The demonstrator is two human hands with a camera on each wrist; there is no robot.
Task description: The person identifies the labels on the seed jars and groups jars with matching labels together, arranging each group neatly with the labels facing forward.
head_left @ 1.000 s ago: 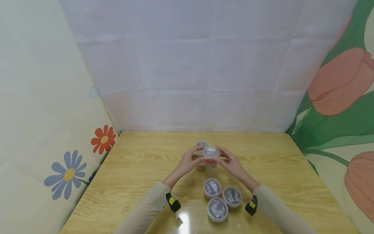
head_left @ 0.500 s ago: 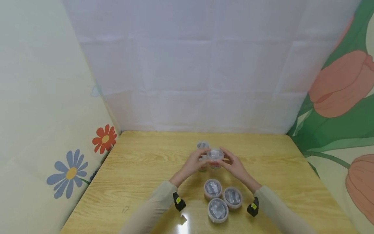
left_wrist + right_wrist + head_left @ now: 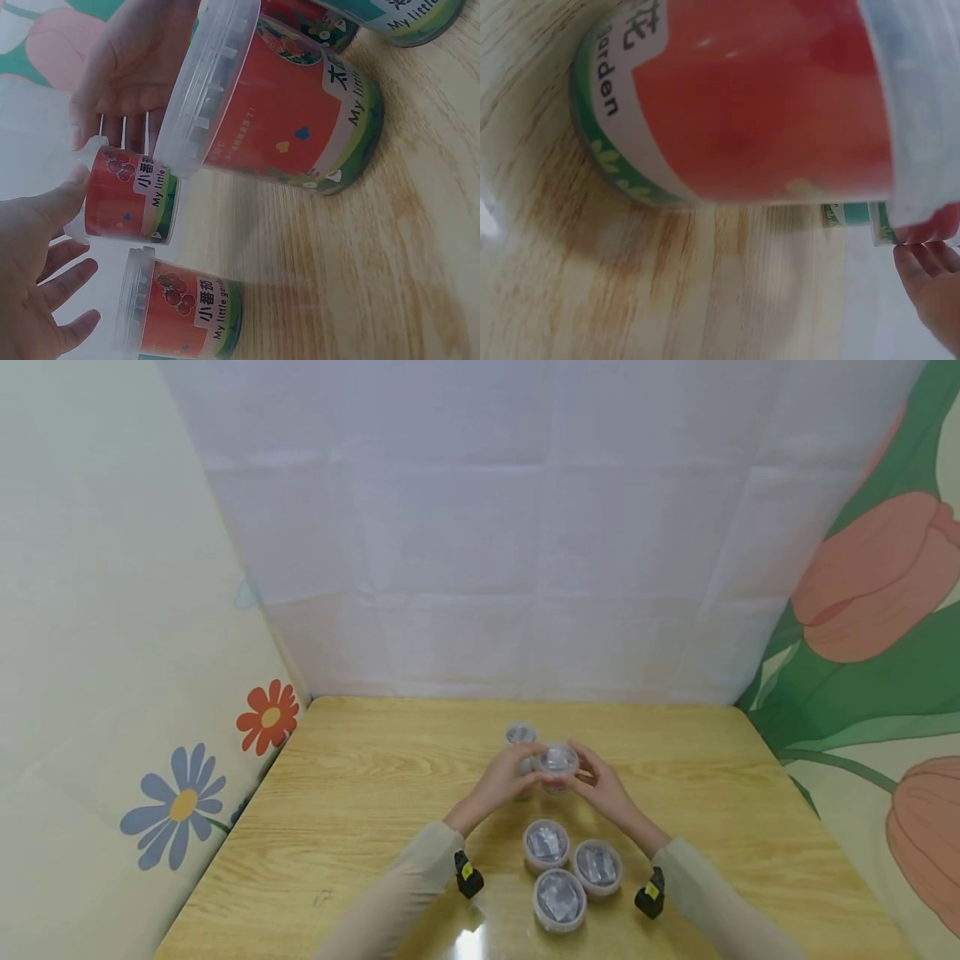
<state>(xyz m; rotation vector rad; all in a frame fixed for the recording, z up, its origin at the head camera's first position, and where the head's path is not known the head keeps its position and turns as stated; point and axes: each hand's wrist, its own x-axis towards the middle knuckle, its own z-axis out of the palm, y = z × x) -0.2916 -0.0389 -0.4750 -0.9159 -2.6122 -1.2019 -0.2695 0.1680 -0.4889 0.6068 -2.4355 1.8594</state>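
Note:
A small clear-lidded plastic tub (image 3: 557, 762) with a red label showing tomatoes is held upright between my two hands toward the back of the table. My left hand (image 3: 501, 779) grips its left side, with the thumb on the lid rim in the left wrist view. On the other side my right hand (image 3: 606, 792) holds it by thumb and fingers. Whether its base touches the table, I cannot tell. Just left of it stands a similar red tub (image 3: 187, 309), partly hidden by my left hand in the head view. Another lidded tub (image 3: 521, 732) shows behind that hand.
Nearer me, three lidded tubs stand grouped on the wooden table (image 3: 360, 827): one at the back (image 3: 546, 845), one at right (image 3: 597, 867) and one in front (image 3: 559, 900). A white cloth (image 3: 480, 568) hangs behind the table.
Both hands have carried the held tub slightly right and toward me, away from the tubs at back left. The three near tubs have stayed in place.

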